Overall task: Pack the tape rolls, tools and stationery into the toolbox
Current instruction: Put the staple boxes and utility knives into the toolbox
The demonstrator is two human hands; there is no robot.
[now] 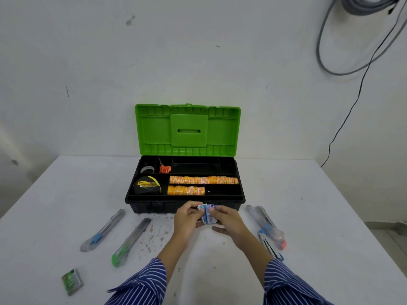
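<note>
Both hands grip one stack of small packets [207,213]: my left hand [186,219] pinches its left side, my right hand [226,220] its right. The stack hangs just before the front wall of the toolbox [154,205], lid up. The front-right compartment [222,190] is bare beside the short tape row [186,190]. Cutters [130,242] flank my arms on the table [319,216].

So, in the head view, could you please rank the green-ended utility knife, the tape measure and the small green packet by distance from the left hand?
From the left hand:
1. Green-ended utility knife, on the table to its left.
2. Tape measure, in the toolbox's front-left compartment.
3. Small green packet, near the table's front-left edge.
</note>
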